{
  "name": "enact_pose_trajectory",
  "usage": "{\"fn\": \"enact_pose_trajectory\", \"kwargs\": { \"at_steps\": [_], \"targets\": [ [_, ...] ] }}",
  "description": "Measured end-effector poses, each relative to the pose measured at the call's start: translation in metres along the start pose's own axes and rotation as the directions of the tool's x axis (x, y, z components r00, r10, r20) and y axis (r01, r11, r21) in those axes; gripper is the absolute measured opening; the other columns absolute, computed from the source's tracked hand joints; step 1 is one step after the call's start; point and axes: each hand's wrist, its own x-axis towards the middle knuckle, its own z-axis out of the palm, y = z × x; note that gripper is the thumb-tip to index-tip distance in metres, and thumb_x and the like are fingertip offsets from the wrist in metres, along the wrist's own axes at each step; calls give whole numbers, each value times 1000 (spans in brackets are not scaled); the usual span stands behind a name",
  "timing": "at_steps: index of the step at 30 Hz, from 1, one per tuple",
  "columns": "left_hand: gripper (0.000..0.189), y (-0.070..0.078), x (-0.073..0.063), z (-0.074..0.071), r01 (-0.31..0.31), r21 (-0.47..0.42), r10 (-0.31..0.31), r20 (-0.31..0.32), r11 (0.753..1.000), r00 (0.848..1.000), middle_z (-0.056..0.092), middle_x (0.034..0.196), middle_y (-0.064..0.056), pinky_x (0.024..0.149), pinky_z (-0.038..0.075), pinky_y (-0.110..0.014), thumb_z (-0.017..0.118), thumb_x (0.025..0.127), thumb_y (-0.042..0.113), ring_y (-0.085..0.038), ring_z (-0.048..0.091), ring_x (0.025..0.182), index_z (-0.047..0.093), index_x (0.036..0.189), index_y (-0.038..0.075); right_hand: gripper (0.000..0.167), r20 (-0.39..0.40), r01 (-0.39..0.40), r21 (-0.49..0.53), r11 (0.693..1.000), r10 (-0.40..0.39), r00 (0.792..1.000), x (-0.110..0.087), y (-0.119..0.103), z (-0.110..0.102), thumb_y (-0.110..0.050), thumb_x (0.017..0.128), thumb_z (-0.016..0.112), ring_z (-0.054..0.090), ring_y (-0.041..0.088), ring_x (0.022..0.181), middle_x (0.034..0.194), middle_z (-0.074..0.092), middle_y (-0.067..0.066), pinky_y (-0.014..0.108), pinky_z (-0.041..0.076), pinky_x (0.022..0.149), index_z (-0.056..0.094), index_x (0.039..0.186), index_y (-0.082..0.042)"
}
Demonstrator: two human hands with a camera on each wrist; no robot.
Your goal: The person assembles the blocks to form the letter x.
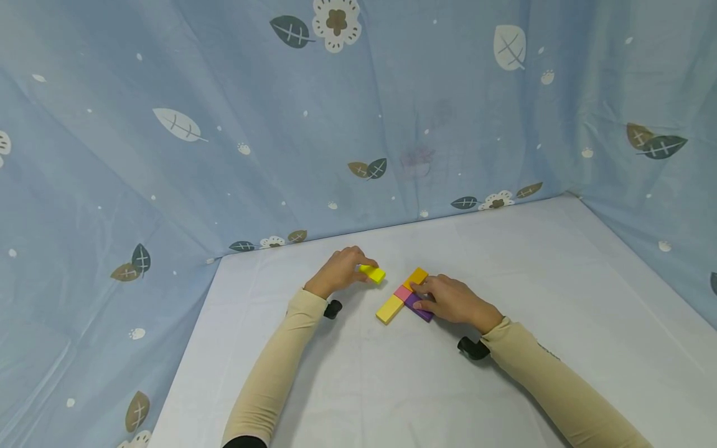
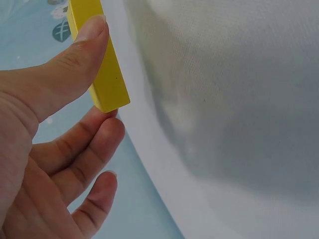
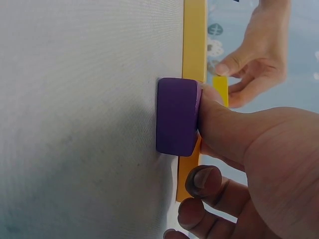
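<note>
My left hand (image 1: 343, 269) pinches a bright yellow block (image 2: 107, 74) between thumb and fingers, just left of a group of blocks. In the left wrist view its other fingers curl loosely below the block. My right hand (image 1: 455, 300) grips a purple block (image 3: 177, 117), its thumb along the top edge and its index finger by the orange block (image 1: 417, 277). A small pink block (image 1: 403, 293) sits at the middle of the group, between the orange block and a pale yellow block (image 1: 389, 309). The purple block juts out from the pink one toward the lower right.
A white cloth covers the table (image 1: 358, 386). A blue curtain (image 1: 280, 124) printed with leaves and flowers stands behind and at both sides. Black wrist cameras hang under the left wrist (image 1: 333, 309) and the right wrist (image 1: 472, 348).
</note>
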Motion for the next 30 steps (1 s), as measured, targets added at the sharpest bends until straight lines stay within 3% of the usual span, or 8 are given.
{"fn": "enact_pose_trajectory", "kwargs": {
  "at_steps": [4, 14, 22, 30],
  "targets": [
    [37, 1, 0, 2, 4, -2, -4, 1, 1000, 1000, 71, 114, 0, 89, 47, -40, 82, 87, 24, -20, 62, 105, 77, 124, 24, 55, -2, 4, -4, 1000, -4, 1000, 0, 0, 0, -28, 94, 77, 62, 19, 100, 128, 72, 11, 38, 56, 87, 63, 141, -5],
    [37, 4, 1, 5, 8, -15, -8, 19, 1000, 1000, 70, 114, 0, 90, 46, -40, 82, 88, 26, -20, 61, 104, 77, 125, 24, 55, 1, -2, 4, 1000, 2, 1000, 1, 1, 0, -29, 94, 77, 57, 15, 91, 123, 73, 9, 30, 51, 78, 62, 142, -6],
    [40, 8, 0, 7, -29, -7, 29, 19, 1000, 999, 71, 111, -1, 88, 50, -36, 83, 86, 30, -19, 60, 100, 77, 125, 21, 55, 0, -12, 12, 1000, 12, 1000, 0, -1, -1, -29, 95, 76, 51, 15, 84, 108, 71, 5, 27, 42, 70, 62, 142, -5],
    [38, 10, 1, 10, -34, -8, 34, 19, 999, 999, 72, 111, -1, 89, 51, -36, 83, 87, 28, -21, 62, 102, 78, 124, 21, 55, 1, -12, 12, 1000, 12, 1000, 0, 0, 0, -29, 95, 76, 51, 14, 84, 109, 71, 5, 27, 42, 71, 62, 142, -6]
  ]
}}
